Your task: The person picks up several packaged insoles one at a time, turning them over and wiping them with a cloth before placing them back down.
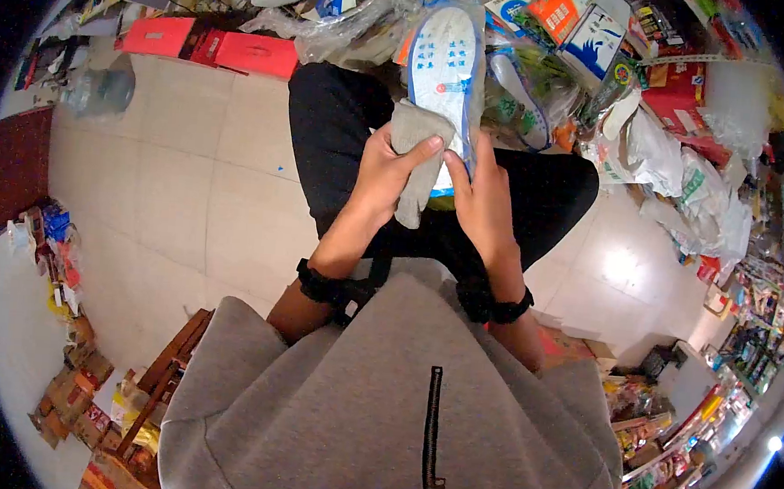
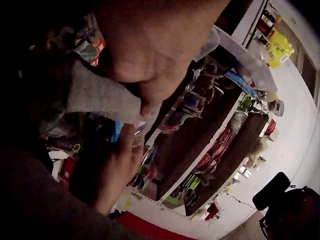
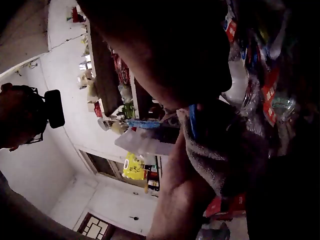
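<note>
In the head view a white insole (image 1: pixel 447 44) with a blue edge and blue printed characters, in a clear plastic wrapper, lies lengthwise over the person's lap. The left hand (image 1: pixel 380 178) grips a folded grey cloth (image 1: pixel 421 127), its thumb on top, over the insole's left side. The right hand (image 1: pixel 486 201) pinches the insole's lower right edge with thumb and fingers. Both thumbs come close together near the cloth. In the left wrist view the cloth (image 2: pixel 97 95) hangs from the left hand (image 2: pixel 155 50). The right wrist view is dark, with the cloth (image 3: pixel 207 155) beside the left hand (image 3: pixel 180 195).
Another wrapped pair of insoles (image 1: pixel 520 99) lies just right of the held one. Plastic bags (image 1: pixel 657 154), boxes (image 1: pixel 593 40) and packets crowd the far side. Red boxes (image 1: pixel 255 53) stand at left on the tiled floor (image 1: pixel 175 157). Loaded shelves (image 1: pixel 747 360) line the right.
</note>
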Demonstrator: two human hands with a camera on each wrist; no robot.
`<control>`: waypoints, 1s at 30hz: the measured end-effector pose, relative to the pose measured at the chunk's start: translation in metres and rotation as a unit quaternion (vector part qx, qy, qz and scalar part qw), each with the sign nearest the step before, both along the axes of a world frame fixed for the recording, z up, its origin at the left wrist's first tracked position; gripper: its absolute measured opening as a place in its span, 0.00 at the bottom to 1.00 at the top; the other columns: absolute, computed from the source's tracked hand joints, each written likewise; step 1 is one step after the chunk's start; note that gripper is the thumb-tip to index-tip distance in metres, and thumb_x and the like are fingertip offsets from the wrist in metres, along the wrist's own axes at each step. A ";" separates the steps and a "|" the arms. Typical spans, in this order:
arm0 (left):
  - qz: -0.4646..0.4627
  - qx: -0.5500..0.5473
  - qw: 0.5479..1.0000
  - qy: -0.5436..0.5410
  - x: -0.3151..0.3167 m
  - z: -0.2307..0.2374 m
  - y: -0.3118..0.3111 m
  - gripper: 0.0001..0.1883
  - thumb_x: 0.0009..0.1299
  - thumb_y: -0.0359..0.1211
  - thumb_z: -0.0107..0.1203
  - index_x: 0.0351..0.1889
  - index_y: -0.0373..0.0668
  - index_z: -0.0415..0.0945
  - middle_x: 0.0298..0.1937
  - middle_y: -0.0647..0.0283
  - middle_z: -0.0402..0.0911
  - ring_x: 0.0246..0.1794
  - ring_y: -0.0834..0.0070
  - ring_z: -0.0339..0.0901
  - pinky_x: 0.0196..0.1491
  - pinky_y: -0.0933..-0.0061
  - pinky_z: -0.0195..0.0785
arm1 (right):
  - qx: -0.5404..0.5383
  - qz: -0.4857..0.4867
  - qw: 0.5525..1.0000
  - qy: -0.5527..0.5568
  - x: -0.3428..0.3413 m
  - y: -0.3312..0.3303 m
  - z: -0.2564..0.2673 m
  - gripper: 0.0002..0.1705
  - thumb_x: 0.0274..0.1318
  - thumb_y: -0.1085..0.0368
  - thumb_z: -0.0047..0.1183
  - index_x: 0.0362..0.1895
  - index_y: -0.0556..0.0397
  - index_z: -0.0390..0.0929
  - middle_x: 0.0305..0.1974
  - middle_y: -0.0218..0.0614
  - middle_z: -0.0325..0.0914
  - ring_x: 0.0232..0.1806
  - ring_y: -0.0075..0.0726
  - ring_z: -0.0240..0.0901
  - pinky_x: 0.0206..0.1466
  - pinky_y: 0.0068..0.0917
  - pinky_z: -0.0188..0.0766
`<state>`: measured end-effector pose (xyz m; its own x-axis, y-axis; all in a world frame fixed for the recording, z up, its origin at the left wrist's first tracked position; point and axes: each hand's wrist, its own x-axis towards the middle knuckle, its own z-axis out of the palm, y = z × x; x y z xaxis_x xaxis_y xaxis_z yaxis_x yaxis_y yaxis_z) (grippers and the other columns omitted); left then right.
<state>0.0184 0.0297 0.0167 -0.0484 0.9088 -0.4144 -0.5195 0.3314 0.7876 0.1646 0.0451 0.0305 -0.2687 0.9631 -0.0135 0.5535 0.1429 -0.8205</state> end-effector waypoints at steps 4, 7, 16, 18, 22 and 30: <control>0.045 0.016 0.999 -0.001 0.007 0.002 -0.002 0.16 0.66 0.31 0.63 0.48 0.35 0.74 0.44 0.61 0.81 0.42 0.78 0.77 0.47 0.74 0.70 | -0.010 -0.002 0.999 -0.037 0.001 -0.003 0.008 0.22 0.63 0.59 0.50 0.57 0.53 0.62 0.32 0.60 0.78 0.36 0.70 0.75 0.36 0.56 0.70; 0.050 0.011 0.999 0.011 0.005 -0.003 0.001 0.18 0.66 0.33 0.62 0.50 0.36 0.73 0.44 0.64 0.80 0.44 0.78 0.76 0.48 0.73 0.70 | -0.015 0.017 0.998 -0.060 0.005 -0.005 0.010 0.22 0.63 0.59 0.52 0.56 0.53 0.61 0.32 0.61 0.77 0.34 0.69 0.75 0.34 0.56 0.70; 0.147 0.012 0.983 -0.108 0.000 0.005 0.011 0.20 0.68 0.32 0.60 0.57 0.38 0.70 0.50 0.63 0.79 0.47 0.74 0.77 0.53 0.69 0.70 | -0.232 -0.140 0.915 0.298 0.006 -0.014 0.015 0.22 0.58 0.63 0.58 0.54 0.55 0.68 0.28 0.32 0.77 0.18 0.17 0.67 0.18 0.16 0.61; 0.147 0.022 0.980 -0.134 -0.002 0.010 0.013 0.20 0.69 0.32 0.60 0.57 0.39 0.69 0.50 0.63 0.78 0.47 0.73 0.77 0.52 0.68 0.71 | -0.240 -0.121 0.918 0.292 0.005 -0.020 0.000 0.21 0.58 0.63 0.58 0.52 0.57 0.70 0.27 0.32 0.77 0.17 0.18 0.66 0.18 0.16 0.60; 0.106 0.005 0.976 -0.189 0.003 0.007 0.010 0.19 0.69 0.33 0.59 0.55 0.40 0.69 0.48 0.63 0.79 0.45 0.73 0.78 0.47 0.67 0.74 | -0.246 -0.105 0.929 0.255 -0.003 -0.016 0.010 0.15 0.62 0.61 0.55 0.44 0.61 0.75 0.24 0.33 0.77 0.16 0.21 0.68 0.19 0.21 0.63; 0.096 0.006 0.985 -0.145 0.004 0.002 0.013 0.18 0.68 0.34 0.60 0.52 0.38 0.71 0.44 0.63 0.80 0.40 0.75 0.79 0.43 0.70 0.73 | -0.179 -0.043 0.978 0.097 -0.011 -0.017 0.010 0.18 0.65 0.57 0.49 0.43 0.63 0.77 0.18 0.35 0.76 0.16 0.27 0.72 0.21 0.26 0.68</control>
